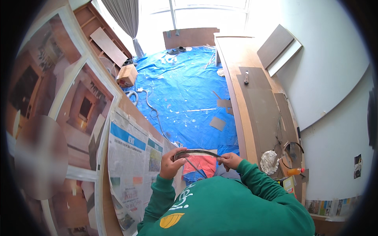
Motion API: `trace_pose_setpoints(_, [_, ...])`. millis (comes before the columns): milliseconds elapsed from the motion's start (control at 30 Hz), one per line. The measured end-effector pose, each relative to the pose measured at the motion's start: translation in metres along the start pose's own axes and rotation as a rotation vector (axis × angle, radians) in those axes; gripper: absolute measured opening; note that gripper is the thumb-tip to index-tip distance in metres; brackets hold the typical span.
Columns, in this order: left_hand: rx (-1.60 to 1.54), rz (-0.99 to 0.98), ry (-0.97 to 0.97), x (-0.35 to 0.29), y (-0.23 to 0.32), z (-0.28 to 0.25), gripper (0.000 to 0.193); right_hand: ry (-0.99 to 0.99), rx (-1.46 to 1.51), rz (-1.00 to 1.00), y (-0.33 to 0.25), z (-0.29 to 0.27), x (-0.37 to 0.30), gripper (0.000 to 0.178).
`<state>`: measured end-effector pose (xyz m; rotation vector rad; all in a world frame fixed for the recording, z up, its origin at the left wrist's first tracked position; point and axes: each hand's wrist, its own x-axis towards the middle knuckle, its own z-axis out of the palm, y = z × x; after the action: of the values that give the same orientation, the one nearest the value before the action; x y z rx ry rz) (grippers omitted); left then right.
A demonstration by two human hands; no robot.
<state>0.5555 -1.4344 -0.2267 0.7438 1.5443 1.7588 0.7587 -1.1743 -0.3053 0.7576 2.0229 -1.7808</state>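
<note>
A thin, dark, flexible strip (199,151) is bowed in an arc between my two hands. My left hand (172,163) grips one end, where the strip curls round between thumb and fingers. At the other end, my right hand (230,160) pinches it between thumb and fingertips. A narrow length of what looks like the same strip slants down from my left hand over a red sheet (201,165) below. My green sleeves and chest hide what lies nearest me.
A blue tarp (185,98) covers the floor, with a hose (151,108) and cardboard scraps (217,123). Newspaper (132,165) hangs at left, beside glass-panelled doors. On the right bench are a utility knife (246,77), crumpled white cloth (269,162) and orange bottle (294,172).
</note>
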Motion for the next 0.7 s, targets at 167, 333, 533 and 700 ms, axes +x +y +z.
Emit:
trace_pose_setpoints(167, [-0.195,-0.192,0.199,0.042,-0.029,-0.036,0.061,-0.15,-0.179,-0.012,-0.006,-0.047,0.067,0.025])
trace_pose_setpoints(333, [-0.1,-0.232,0.599,0.118,-0.102,-0.065,0.063,-0.076,-0.212,0.081,0.012,-0.112,0.156,0.023])
trace_pose_setpoints(533, [0.141,-0.461,0.553,0.223,-0.19,-0.122,0.048,0.072,-0.687,0.061,0.032,-0.197,0.284,0.025])
trace_pose_setpoints(700, [0.337,-0.437,0.587,0.304,-0.244,-0.186,0.036,-0.017,-0.642,0.226,0.003,-0.261,0.35,0.036])
